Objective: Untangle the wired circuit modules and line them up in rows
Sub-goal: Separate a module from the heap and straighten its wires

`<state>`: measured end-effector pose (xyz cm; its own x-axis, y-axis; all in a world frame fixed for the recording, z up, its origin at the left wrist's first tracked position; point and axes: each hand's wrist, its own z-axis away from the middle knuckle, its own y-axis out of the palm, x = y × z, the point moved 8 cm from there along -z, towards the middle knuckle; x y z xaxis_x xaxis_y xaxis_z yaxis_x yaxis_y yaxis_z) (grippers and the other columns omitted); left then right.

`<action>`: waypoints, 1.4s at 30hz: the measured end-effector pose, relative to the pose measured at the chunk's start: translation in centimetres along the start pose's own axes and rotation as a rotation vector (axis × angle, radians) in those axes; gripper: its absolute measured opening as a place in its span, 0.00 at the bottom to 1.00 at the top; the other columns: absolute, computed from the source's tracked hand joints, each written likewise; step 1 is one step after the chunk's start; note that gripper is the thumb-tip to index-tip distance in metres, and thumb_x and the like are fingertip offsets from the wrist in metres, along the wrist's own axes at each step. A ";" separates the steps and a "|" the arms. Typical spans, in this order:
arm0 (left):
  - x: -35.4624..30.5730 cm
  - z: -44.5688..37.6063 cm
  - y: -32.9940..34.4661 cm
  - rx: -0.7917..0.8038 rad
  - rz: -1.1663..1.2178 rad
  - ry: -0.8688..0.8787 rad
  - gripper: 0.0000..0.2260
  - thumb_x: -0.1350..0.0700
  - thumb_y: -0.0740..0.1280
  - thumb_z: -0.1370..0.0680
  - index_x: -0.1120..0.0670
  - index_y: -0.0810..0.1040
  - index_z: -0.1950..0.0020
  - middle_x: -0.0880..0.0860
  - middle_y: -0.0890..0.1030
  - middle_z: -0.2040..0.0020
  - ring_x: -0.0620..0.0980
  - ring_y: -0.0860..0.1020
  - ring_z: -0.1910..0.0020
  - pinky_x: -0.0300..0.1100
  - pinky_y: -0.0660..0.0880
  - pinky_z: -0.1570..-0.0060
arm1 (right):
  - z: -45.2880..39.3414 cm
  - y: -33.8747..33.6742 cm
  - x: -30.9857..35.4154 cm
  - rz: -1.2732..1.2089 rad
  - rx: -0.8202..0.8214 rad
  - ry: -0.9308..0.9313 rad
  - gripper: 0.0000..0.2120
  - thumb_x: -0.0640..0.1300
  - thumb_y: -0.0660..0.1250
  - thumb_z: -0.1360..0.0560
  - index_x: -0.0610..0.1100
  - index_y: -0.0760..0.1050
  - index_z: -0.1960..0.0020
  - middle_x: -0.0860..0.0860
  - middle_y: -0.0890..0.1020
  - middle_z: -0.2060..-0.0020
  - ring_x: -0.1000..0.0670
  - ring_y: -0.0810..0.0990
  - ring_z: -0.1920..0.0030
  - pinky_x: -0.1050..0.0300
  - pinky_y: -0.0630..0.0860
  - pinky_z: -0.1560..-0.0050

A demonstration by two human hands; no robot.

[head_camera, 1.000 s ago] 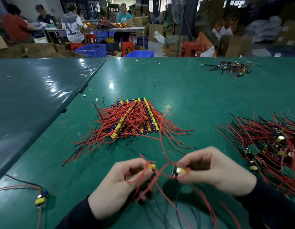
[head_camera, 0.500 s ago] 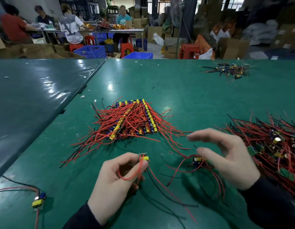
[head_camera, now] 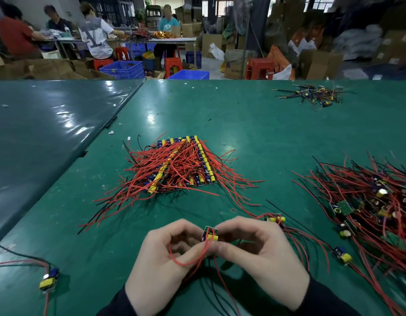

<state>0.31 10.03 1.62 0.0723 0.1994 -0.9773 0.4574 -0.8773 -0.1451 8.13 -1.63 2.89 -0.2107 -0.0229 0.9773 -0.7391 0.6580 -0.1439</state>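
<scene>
Red-wired module now pinched between both hands, right hand back from the tabletop.
Left hand grips its looped wire; one freed module lies just beyond, unsorted.

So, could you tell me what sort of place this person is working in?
Most likely a small electronics assembly workshop. A green worktable holds a sorted stack of wired modules and a tangled pile; behind it, other workers sit at a table among cardboard boxes and blue crates.
</scene>
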 end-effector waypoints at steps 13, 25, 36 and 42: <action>-1.3 -0.4 -1.6 -0.017 0.469 -0.080 0.39 0.46 0.83 0.49 0.62 0.76 0.44 0.58 0.73 0.73 0.49 0.69 0.81 0.33 0.68 0.78 | 0.1 1.0 -2.2 -0.104 0.236 0.288 0.09 0.35 0.70 0.41 0.43 0.74 0.63 0.43 0.82 0.67 0.50 0.80 0.70 0.64 0.73 0.69; 1.6 -0.2 -0.4 0.094 1.047 -0.391 0.32 0.49 0.81 0.45 0.60 0.82 0.44 0.57 0.82 0.56 0.52 0.82 0.62 0.41 0.80 0.67 | 0.2 0.9 -3.2 -0.788 -0.032 0.571 0.03 0.41 0.71 0.44 0.42 0.80 0.72 0.42 0.81 0.70 0.50 0.79 0.75 0.64 0.76 0.75; -0.7 -0.1 -0.4 -0.047 0.161 0.033 0.10 0.57 0.79 0.39 0.56 0.86 0.59 0.58 0.83 0.64 0.48 0.80 0.65 0.35 0.75 0.63 | 0.7 1.7 -3.1 -0.526 -0.019 0.403 0.17 0.41 0.72 0.41 0.33 0.76 0.57 0.38 0.80 0.68 0.46 0.80 0.73 0.62 0.75 0.73; -0.5 -0.1 -0.3 -0.098 0.216 -0.002 0.07 0.60 0.72 0.37 0.59 0.86 0.61 0.57 0.81 0.67 0.48 0.78 0.70 0.35 0.74 0.69 | 0.8 2.0 -2.4 -0.302 0.075 0.286 0.10 0.48 0.73 0.39 0.43 0.85 0.62 0.44 0.85 0.65 0.50 0.78 0.66 0.63 0.75 0.64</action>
<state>0.19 10.24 2.12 0.1760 0.0103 -0.9843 0.5151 -0.8531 0.0831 6.66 -0.90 0.16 0.2008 0.0099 0.9796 -0.7869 0.5972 0.1553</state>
